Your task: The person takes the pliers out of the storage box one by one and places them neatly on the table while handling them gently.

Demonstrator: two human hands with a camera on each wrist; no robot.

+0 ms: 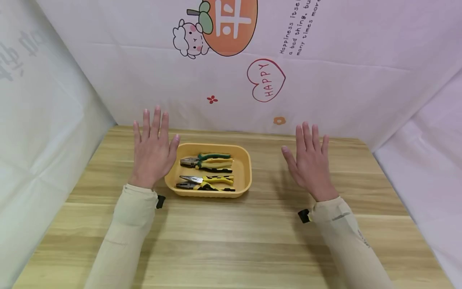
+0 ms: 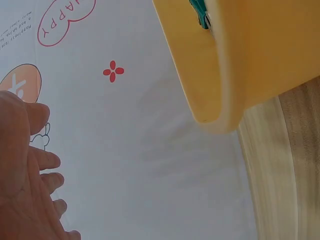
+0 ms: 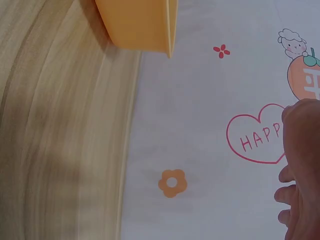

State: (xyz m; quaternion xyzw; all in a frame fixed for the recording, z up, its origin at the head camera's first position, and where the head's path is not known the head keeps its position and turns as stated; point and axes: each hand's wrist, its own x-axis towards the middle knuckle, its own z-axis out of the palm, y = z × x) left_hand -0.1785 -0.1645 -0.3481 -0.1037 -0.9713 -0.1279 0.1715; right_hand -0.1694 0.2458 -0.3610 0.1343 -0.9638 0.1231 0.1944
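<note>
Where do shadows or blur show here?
Head: soft shadow beside the bare right hand on the striped wooden tabletop; left wrist: faint shadows on the white printed cloth, yellow rectangular tray soft along its rim; right wrist: shadows on the tabletop.

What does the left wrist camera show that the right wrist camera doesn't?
Only the left wrist view shows the left hand, a bit of the green-handled pliers inside the yellow tray, and the small printed lettering starting with "Happiness".

Only the right wrist view shows the right hand and the orange flower print.

Both show part of that tray, the wooden tabletop, and the white cloth with its HAPPY heart, red flower print and partly visible orange fruit print.
</note>
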